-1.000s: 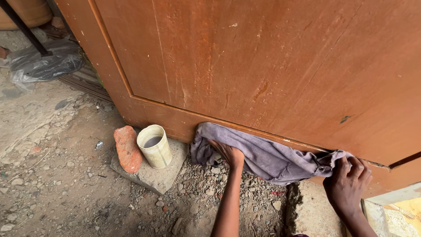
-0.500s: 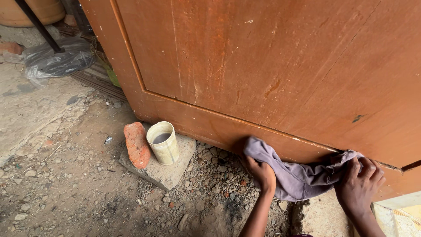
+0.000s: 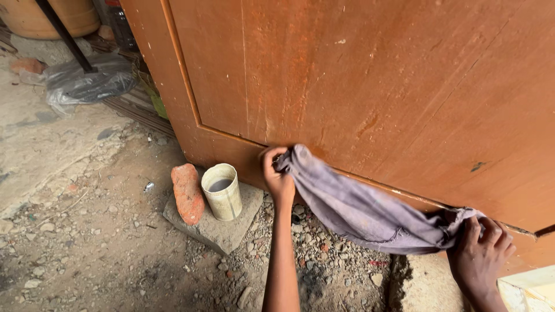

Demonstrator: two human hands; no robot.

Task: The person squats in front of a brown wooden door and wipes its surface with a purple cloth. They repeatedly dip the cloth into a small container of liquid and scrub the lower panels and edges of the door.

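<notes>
grey cloth [image 3: 370, 211] slanting down-right

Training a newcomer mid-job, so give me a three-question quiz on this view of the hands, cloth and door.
1. True or false: both hands grip the grey cloth.
2. Which stands beside the reddish brick on the flat stone: A) glass bottle, B) pale cylindrical cup, C) metal bowl?
3. Against what surface is the cloth stretched?

Key
1. True: the left hand holds one end, the right hand the other.
2. B, the pale cup, dark liquid inside.
3. The lower part of the brown wooden door.
</notes>
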